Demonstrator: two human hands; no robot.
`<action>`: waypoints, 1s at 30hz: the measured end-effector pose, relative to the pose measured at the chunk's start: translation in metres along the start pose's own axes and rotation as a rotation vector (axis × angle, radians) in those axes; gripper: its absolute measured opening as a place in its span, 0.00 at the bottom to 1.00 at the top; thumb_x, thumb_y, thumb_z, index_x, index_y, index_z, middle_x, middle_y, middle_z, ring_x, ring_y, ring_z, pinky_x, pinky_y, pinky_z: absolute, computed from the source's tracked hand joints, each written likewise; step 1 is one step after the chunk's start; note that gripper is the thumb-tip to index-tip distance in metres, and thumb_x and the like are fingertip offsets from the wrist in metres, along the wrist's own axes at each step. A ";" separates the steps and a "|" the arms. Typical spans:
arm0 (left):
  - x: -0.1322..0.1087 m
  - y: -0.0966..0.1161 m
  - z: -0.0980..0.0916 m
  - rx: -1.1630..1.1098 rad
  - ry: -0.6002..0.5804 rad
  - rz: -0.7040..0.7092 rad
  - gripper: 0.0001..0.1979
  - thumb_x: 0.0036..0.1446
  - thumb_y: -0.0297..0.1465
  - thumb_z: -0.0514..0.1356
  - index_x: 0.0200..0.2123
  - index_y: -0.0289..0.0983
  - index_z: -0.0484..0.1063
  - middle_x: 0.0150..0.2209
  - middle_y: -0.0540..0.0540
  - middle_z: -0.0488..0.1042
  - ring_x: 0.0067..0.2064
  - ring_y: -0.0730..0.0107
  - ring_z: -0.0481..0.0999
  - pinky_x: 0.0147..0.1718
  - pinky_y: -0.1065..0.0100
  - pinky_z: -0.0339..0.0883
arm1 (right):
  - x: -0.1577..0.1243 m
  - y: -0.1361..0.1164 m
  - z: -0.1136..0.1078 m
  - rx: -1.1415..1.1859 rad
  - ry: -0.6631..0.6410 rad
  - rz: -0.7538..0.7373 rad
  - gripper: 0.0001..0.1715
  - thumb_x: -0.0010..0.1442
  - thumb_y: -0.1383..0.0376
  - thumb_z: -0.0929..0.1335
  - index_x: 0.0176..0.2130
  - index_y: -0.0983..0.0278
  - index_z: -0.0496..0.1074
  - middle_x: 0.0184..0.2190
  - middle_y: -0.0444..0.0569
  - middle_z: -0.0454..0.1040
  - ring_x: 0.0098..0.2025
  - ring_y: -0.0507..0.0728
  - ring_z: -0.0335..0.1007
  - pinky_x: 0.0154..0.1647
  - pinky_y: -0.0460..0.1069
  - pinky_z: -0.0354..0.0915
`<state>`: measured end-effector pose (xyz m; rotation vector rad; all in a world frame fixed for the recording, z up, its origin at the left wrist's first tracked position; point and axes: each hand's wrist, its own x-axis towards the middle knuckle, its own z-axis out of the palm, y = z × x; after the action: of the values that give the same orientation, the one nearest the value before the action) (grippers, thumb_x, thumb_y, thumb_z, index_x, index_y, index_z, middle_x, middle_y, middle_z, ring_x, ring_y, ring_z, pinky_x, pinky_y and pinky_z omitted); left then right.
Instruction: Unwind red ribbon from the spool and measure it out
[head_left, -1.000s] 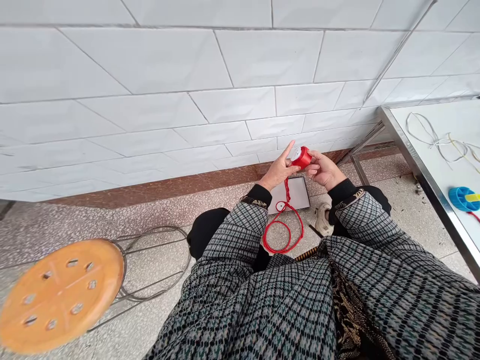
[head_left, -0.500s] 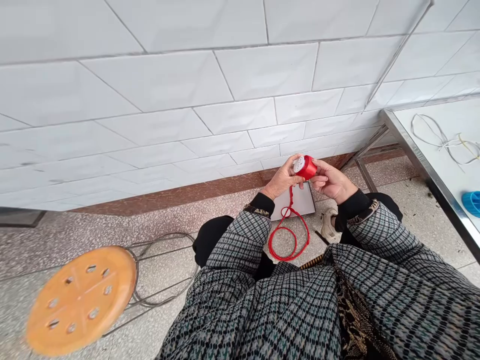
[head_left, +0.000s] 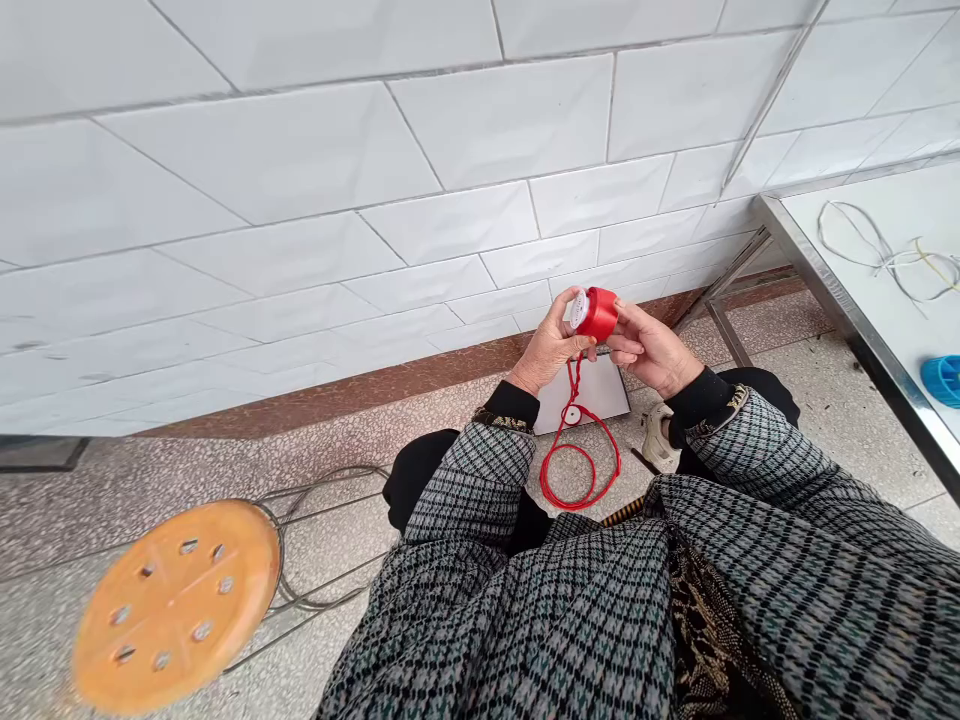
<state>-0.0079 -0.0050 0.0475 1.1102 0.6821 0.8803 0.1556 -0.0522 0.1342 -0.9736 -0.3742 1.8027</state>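
Between my two hands is a spool of red ribbon (head_left: 600, 314) with a white round end facing left. My left hand (head_left: 551, 348) grips the spool by its white end, thumb below and fingers behind. My right hand (head_left: 654, 348) pinches the ribbon at the spool's right side, its lower fingers curled. A red cord (head_left: 576, 445) hangs under my left hand and loops down to the floor. Behind the cord lies a flat white board or box (head_left: 604, 395) with a dark edge. A small white disc (head_left: 572, 415) shows at the cord.
An orange stool (head_left: 176, 605) with wire legs lies tipped over at the left. To the right stands a metal-framed table (head_left: 862, 320) bearing white cable (head_left: 889, 262) and a blue plastic ring-like object (head_left: 941, 380). A white tiled wall (head_left: 465, 225) rises in front.
The spool and both hands have shifted slightly left and up in view. My head view has turned a little. Both hands keep hold of the spool.
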 end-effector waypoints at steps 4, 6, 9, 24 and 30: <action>-0.002 0.004 0.004 -0.054 0.074 0.020 0.59 0.43 0.49 0.80 0.73 0.45 0.55 0.24 0.55 0.71 0.24 0.67 0.75 0.24 0.68 0.58 | 0.004 0.012 -0.002 -0.194 -0.115 -0.170 0.14 0.62 0.64 0.79 0.32 0.65 0.73 0.16 0.34 0.59 0.16 0.44 0.50 0.17 0.39 0.48; -0.003 0.008 0.007 -0.062 0.123 0.012 0.58 0.43 0.48 0.81 0.72 0.46 0.58 0.24 0.54 0.72 0.24 0.68 0.74 0.26 0.67 0.62 | 0.006 0.019 0.000 -0.275 -0.108 -0.243 0.14 0.62 0.62 0.80 0.35 0.65 0.75 0.16 0.36 0.61 0.17 0.45 0.55 0.18 0.39 0.50; -0.004 0.009 0.013 -0.052 0.184 0.012 0.54 0.45 0.45 0.80 0.71 0.46 0.60 0.26 0.54 0.72 0.24 0.70 0.71 0.27 0.66 0.63 | 0.009 0.026 0.006 -0.279 -0.033 -0.317 0.15 0.65 0.61 0.78 0.32 0.64 0.74 0.15 0.36 0.59 0.18 0.46 0.55 0.21 0.40 0.55; 0.003 -0.016 0.028 0.160 0.306 0.122 0.12 0.53 0.39 0.70 0.33 0.36 0.77 0.32 0.49 0.75 0.35 0.70 0.73 0.40 0.67 0.67 | 0.038 0.012 -0.016 0.099 0.238 -0.285 0.21 0.67 0.67 0.77 0.30 0.63 0.64 0.20 0.32 0.56 0.17 0.43 0.46 0.17 0.39 0.51; 0.003 -0.015 0.028 -0.010 0.345 0.199 0.12 0.51 0.38 0.71 0.30 0.37 0.73 0.34 0.49 0.72 0.38 0.69 0.71 0.43 0.67 0.66 | 0.039 0.013 -0.013 0.120 0.280 -0.202 0.20 0.70 0.69 0.74 0.30 0.63 0.65 0.19 0.33 0.60 0.16 0.42 0.48 0.15 0.38 0.50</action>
<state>0.0206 -0.0177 0.0418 1.0390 0.8578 1.2623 0.1508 -0.0261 0.0998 -1.0476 -0.1801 1.4663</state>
